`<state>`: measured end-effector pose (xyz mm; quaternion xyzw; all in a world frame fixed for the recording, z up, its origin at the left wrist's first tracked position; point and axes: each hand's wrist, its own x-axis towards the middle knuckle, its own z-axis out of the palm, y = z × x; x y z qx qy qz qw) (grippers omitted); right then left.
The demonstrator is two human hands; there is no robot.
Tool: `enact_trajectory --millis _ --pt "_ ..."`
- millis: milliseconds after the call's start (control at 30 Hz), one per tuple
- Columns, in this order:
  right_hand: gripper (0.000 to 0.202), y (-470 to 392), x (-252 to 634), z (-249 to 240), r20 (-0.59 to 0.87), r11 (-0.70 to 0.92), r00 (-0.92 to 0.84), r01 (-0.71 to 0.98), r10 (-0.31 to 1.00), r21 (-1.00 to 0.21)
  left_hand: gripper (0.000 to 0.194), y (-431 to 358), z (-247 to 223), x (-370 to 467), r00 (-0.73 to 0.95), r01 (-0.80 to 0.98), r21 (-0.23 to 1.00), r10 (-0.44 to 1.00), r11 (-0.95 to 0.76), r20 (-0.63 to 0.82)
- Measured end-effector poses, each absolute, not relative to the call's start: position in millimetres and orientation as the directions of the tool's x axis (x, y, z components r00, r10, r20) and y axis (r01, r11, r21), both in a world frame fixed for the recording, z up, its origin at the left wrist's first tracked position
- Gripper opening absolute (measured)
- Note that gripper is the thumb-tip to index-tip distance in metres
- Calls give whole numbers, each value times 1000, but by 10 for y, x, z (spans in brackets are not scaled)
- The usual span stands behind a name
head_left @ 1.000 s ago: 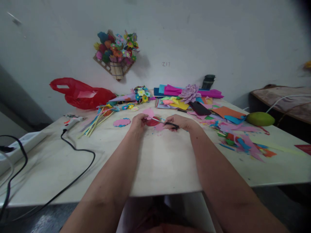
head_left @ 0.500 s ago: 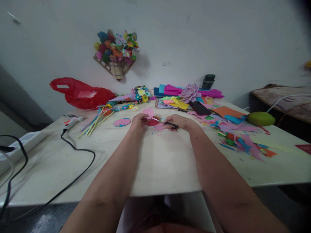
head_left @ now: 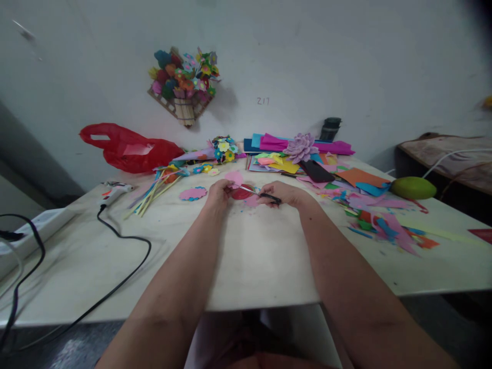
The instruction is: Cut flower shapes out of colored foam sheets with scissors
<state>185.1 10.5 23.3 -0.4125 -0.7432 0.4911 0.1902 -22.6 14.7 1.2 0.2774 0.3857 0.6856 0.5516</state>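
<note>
Near the middle of the table, my left hand [head_left: 221, 192] pinches a pink paper piece [head_left: 234, 178]. Scissors with black handles [head_left: 271, 198] are in my right hand [head_left: 282, 192], their blades pointing left to the edge of that pink piece. Beneath the blades lies a round red object [head_left: 242, 192], partly covered. Another pink scrap [head_left: 252, 201] rests beside it, with tiny bits scattered around. Left of my left hand is a pink scalloped disc with blue edging [head_left: 192, 193], flat on the table.
A glue gun [head_left: 115, 193] with a black cord and a power strip [head_left: 38, 233] are at left. A red bag [head_left: 134, 151] sits behind. Coloured scraps [head_left: 392, 225], a phone [head_left: 317, 171] and a green mango-like fruit [head_left: 413, 188] are at right.
</note>
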Motion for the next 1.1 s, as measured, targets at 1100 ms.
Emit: enact_trajectory --millis 1100 --pt "23 79 1872 266 -109 194 -603 414 790 -889 13 158 28 -243 -216 -562 819 976 -113 -14"
